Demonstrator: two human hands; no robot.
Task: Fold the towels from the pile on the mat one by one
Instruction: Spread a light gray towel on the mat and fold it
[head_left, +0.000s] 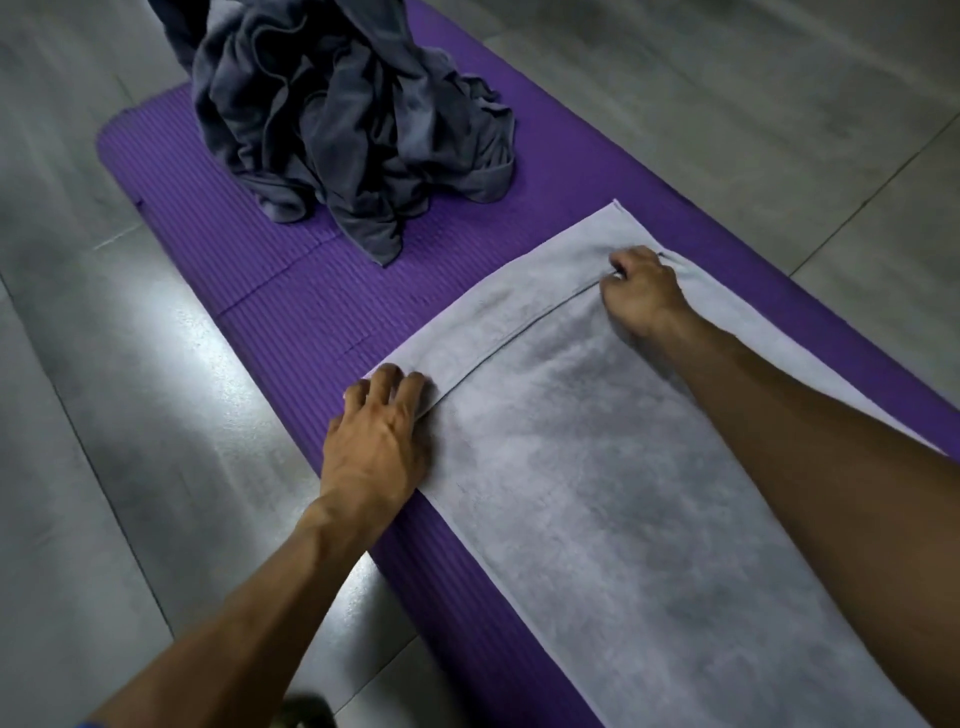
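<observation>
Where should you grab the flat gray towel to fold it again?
Probably by the two far corners of its top layer, where the left hand and right hand already sit. The gray towel lies flat and long on the purple mat, so pinching both corners from above keeps that edge straight.

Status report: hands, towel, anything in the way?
Left hand and right hand each grip a corner of the folded layer. Grey towel flat on purple mat. Pile beyond, clear.
</observation>
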